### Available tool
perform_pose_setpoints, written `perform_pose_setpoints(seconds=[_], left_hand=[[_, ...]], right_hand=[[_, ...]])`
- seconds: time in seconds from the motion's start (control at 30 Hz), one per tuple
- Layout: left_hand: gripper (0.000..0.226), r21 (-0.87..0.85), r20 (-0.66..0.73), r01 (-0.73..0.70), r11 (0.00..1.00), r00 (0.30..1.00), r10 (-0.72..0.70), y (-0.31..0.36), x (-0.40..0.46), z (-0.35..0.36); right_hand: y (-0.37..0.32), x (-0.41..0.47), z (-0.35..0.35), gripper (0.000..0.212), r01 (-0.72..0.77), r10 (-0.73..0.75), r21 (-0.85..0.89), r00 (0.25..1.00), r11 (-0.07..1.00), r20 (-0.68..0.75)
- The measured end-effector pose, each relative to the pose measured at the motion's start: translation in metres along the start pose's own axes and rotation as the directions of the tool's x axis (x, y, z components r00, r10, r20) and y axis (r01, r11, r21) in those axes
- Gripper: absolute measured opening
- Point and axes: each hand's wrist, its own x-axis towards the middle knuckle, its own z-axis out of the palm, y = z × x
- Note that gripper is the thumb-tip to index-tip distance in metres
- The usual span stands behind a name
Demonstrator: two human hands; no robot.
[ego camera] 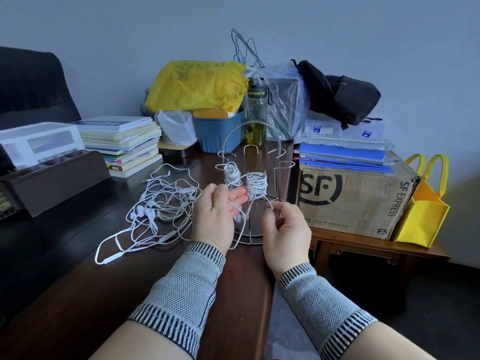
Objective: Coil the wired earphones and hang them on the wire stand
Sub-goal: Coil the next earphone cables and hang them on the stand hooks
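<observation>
Cluttered dark desk (78, 255) against grey wall (363, 35), left hand (215, 214) spread, right hand (285, 229) pinching earphone cable (268, 203).

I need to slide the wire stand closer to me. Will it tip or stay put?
The wire stand is tall and thin-wired, so probably light and apt to tip if pushed high up. Its round base ring looks wide, so pushing low should slide it. The coiled earphones hanging on it may swing.
</observation>
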Motion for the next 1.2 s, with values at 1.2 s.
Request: perform_pose_setpoints(seconds=[1.2], left_hand=[[0.027, 0.498, 0.060, -0.151, 0.854, 0.988, 0.140, 0.017, -0.004, -0.005]], right_hand=[[-0.010, 0.003, 0.000, 0.033, -0.019, 0.030, -0.104, 0.995, 0.994, 0.099]])
